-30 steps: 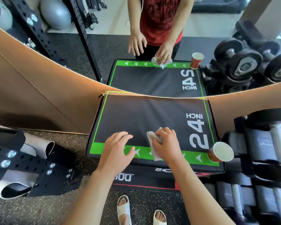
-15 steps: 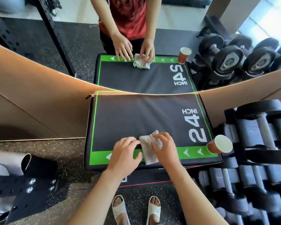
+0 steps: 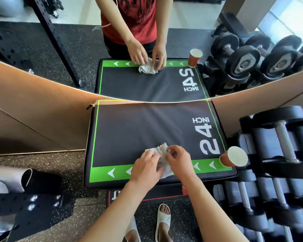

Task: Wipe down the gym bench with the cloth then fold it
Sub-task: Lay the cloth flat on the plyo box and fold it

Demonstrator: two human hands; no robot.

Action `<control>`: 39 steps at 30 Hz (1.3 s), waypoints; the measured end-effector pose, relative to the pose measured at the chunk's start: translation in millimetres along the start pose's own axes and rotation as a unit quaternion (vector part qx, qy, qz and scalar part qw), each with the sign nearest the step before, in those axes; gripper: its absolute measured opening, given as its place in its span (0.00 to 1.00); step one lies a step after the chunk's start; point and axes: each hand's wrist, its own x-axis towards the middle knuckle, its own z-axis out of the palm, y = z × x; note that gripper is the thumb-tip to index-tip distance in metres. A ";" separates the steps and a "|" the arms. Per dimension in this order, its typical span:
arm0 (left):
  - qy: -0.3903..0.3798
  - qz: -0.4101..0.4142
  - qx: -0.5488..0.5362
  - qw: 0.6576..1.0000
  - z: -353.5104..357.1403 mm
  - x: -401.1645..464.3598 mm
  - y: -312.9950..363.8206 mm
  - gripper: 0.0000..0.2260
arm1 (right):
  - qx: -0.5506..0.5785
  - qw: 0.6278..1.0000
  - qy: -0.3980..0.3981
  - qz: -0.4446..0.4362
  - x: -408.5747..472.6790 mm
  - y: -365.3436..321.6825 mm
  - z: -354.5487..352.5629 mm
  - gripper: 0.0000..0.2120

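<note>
Both hands together on the crumpled white terry cloth (image 3: 162,158), near the front edge of the bench. Left hand (image 3: 145,169) comes in from lower left, palm down, fingers curled over the cloth's left side and gripping it. Right hand (image 3: 179,161) comes in from lower right, thumb and fingers pinching the cloth's right side; knuckles raised, wrist low. Forearms converge in a V from the bottom of the view. Cloth is bunched, not flat, lying partly on the black padded gym bench top with green border and white "24 INCH" print (image 3: 147,128), partly over the green arrow strip at the front. Orange paper cup with white inside (image 3: 233,158) stands at the bench's front right corner, well apart from the hands. Black dumbbell rack (image 3: 278,154) just beside the bench on the right. Far edge of the bench butts against a wall mirror (image 3: 147,49), which shows the same hands, cloth and cup reflected. White slide sandals (image 3: 163,222) on speckled black rubber floor (image 3: 63,163) below the bench.
</note>
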 end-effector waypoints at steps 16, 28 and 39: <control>0.187 -0.087 -0.046 0.977 -20.8 16.2 8.6 0.03 | 0.120 0.992 0.031 0.002 4.3 1.7 -44.9 0.09; 0.201 -0.117 -0.065 0.970 -42.5 -4.2 -28.1 0.07 | 0.089 0.994 0.002 0.067 8.2 -4.5 -42.1 0.08; 0.170 -0.117 -0.049 0.977 -44.0 -5.4 -24.4 0.06 | 0.031 0.998 -0.055 0.026 18.8 -27.7 -16.3 0.15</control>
